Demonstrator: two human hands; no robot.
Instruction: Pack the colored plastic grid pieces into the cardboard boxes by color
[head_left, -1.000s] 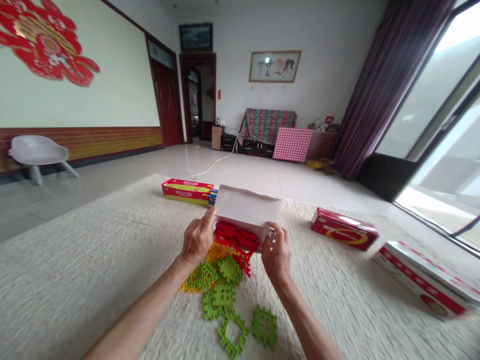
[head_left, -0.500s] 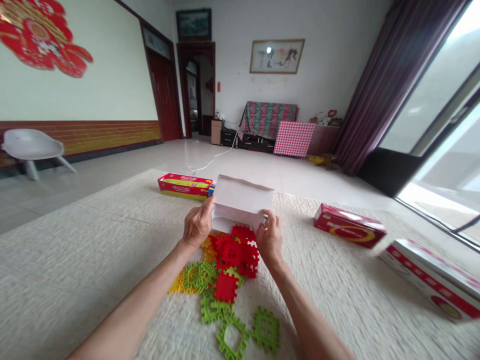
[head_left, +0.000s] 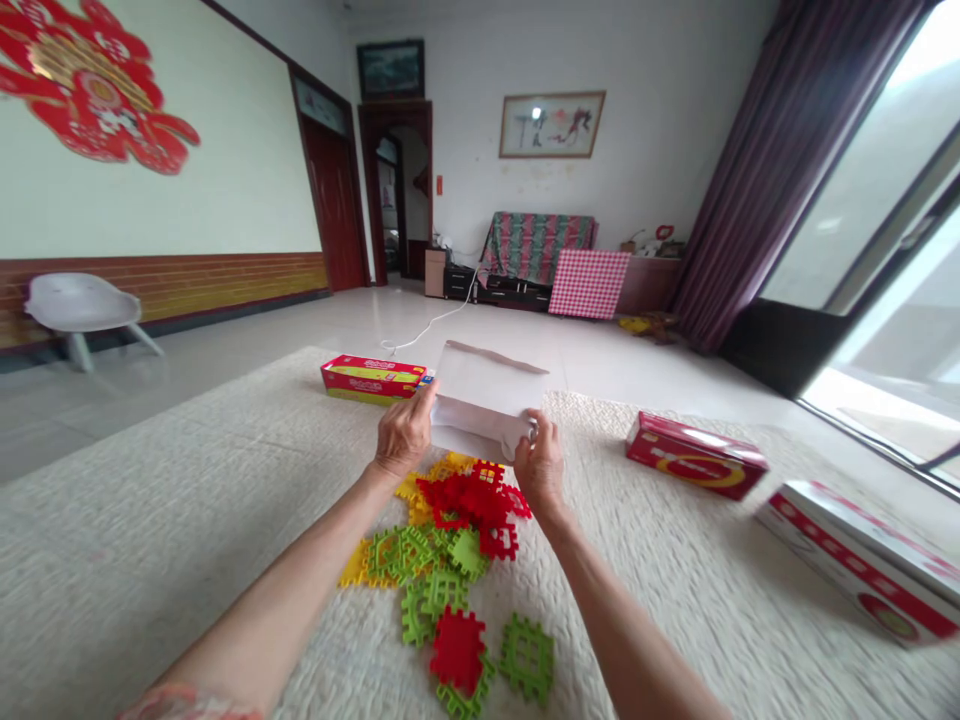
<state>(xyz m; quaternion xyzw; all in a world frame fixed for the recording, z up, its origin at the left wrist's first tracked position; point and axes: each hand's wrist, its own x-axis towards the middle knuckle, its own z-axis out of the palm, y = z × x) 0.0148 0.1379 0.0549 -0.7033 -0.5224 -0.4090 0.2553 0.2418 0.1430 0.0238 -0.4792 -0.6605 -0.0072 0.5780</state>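
Note:
Between my hands is an open white cardboard box (head_left: 487, 385), tilted with its mouth toward me and its flap raised. My left hand (head_left: 405, 432) grips its left side; my right hand (head_left: 541, 460) pinches its right edge. Below the mouth lies a loose pile of plastic interlocking tiles. Red tiles (head_left: 472, 500) are heaped nearest the box, with yellow tiles (head_left: 416, 495) partly under them. Green tiles (head_left: 405, 552) spread closer to me. One red tile (head_left: 458, 648) rests on a green one, and a green window tile (head_left: 527, 658) lies to its right.
Everything lies on a cream rug (head_left: 247, 510). A red and yellow-green box (head_left: 373, 378) stands behind my left hand. To the right are a dark red box (head_left: 694, 455) and a larger white and red box (head_left: 862, 560). A white chair (head_left: 82, 305) stands far left.
More red tiles have dropped out of the box and spread over the pile. One red tile has ended up nearer to me, on a green tile. Both hands keep their hold.

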